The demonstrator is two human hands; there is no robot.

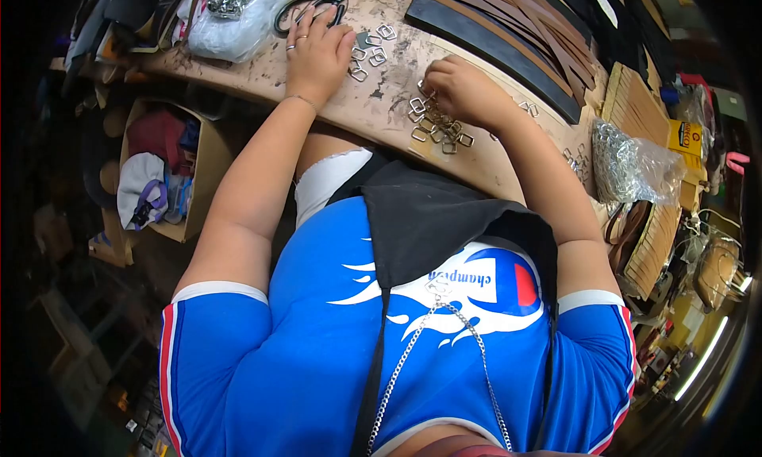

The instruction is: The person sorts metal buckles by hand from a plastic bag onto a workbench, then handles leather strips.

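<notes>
I see a scuffed workbench [381,100] strewn with leather strips [516,20]. The left hand [317,52] lies flat, fingers spread and holding nothing, just below the scissors [309,4]. The right hand [460,88] curls its fingertips onto the pile of metal rings [438,127] near the bench's front edge; I can't tell whether it grips one.

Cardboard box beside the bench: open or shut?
Open: the cardboard box has no lid or flaps over its top, and cloth items show inside.

Single head view — steeply down, close over the workbench [373,111].
</notes>
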